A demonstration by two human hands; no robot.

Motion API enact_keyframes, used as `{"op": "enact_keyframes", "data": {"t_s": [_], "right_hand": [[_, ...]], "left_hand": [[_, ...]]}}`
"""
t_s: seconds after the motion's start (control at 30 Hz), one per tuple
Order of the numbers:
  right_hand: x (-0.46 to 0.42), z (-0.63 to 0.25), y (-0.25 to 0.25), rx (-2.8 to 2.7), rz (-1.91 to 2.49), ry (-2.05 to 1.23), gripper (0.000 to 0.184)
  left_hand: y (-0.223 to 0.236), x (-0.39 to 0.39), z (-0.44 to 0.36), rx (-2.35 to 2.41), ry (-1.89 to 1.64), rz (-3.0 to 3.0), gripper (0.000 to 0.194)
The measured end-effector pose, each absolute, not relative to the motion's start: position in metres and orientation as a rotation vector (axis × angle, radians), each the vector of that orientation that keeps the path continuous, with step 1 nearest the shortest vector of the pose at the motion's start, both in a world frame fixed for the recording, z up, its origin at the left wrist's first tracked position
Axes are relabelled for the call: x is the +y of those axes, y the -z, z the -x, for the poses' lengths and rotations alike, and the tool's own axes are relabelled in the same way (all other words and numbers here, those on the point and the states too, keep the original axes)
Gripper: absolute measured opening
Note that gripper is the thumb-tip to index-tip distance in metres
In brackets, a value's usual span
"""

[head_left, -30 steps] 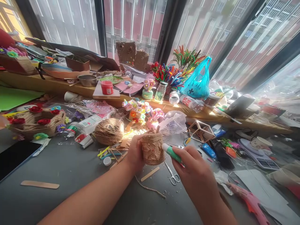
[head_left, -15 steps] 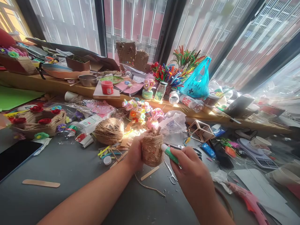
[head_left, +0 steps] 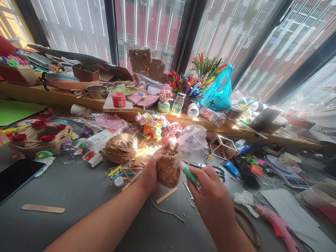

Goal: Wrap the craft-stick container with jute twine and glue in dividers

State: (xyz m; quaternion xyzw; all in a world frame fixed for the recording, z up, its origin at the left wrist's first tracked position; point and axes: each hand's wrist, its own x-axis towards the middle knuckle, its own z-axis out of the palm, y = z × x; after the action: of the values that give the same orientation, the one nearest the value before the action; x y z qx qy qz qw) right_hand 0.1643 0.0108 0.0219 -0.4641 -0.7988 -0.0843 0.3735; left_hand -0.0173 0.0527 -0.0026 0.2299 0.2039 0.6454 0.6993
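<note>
My left hand (head_left: 151, 171) is closed round the left side of a small twine-wrapped pot (head_left: 169, 169), held slightly tilted above the table. Brown stick-like pieces show at its top, and its middle band looks rough. In my right hand (head_left: 211, 185) is a glue stick (head_left: 190, 174) with a green and white barrel. Its white end meets or nearly meets the pot's right side; I cannot tell which. Beneath the pot lie a wooden craft stick (head_left: 167, 195) and a loose piece of twine (head_left: 168, 211). Scissors (head_left: 191, 196) rest partly behind my right hand.
A ball of twine (head_left: 120, 147) sits left of the pot, near a white cap (head_left: 119, 181). Crocheted flowers (head_left: 154, 122) stand behind. To the right are a wooden frame (head_left: 224, 147), a kitchen scale (head_left: 286, 171) and a pink glue gun (head_left: 278, 224). A phone (head_left: 19, 176) lies left.
The whole view has shifted slightly. Both hands keep their hold, and the pot is turned or tilted a little, with the glue stick still at its right side.
</note>
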Motion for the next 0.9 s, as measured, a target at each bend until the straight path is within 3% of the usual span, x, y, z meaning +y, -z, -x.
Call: {"op": "enact_keyframes", "data": {"t_s": [0.13, 0.37, 0.9], "right_hand": [[0.012, -0.165, -0.020, -2.030, 1.192, 0.222, 0.015], [0.016, -0.169, -0.025, -2.145, 1.125, 0.276, 0.022], [0.012, -0.172, -0.018, -2.146, 1.147, 0.368, 0.027]], "left_hand": [[0.007, 0.053, 0.018, 0.458, -1.457, -0.506, 0.046], [-0.013, 0.052, 0.016, 0.354, -1.304, -0.498, 0.021], [-0.022, 0.050, 0.017, 0.340, -1.233, -0.526, 0.016]]}}
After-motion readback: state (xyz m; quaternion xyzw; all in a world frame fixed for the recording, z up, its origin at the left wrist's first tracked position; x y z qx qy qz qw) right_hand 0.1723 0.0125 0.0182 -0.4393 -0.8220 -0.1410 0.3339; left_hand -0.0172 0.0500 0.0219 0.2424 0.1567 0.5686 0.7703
